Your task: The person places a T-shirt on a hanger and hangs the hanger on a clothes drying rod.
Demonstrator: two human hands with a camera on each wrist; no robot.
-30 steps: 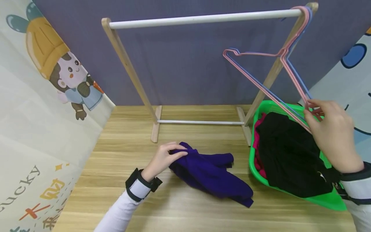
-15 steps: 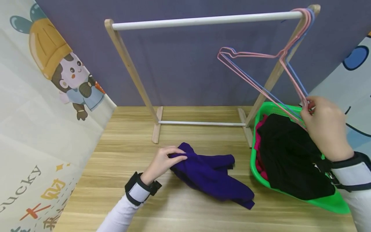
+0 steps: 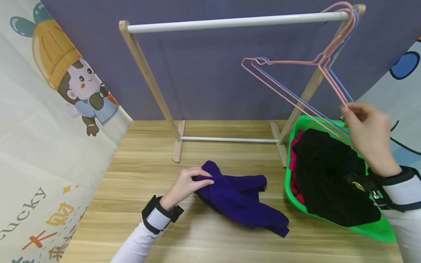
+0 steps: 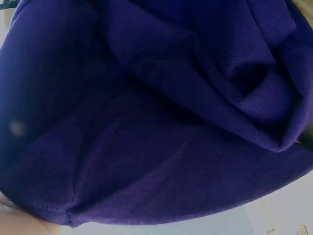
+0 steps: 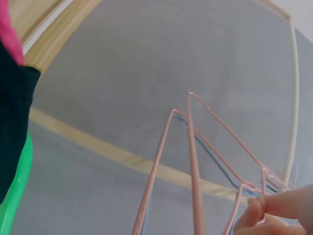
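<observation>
The right hand point(image 3: 371, 133), thumb and fingers closed in a pinch, holds the front pink hanger point(image 3: 292, 62); in the head view its hook has just risen above the white rail point(image 3: 230, 22), so it seems to be coming free. The left hand point(image 3: 185, 186) pinches the purple garment point(image 3: 238, 201) on the wooden surface point(image 3: 131, 182). The left wrist view is mostly that garment; the right wrist view shows fingertips point(image 5: 283, 204) on pink wire
</observation>
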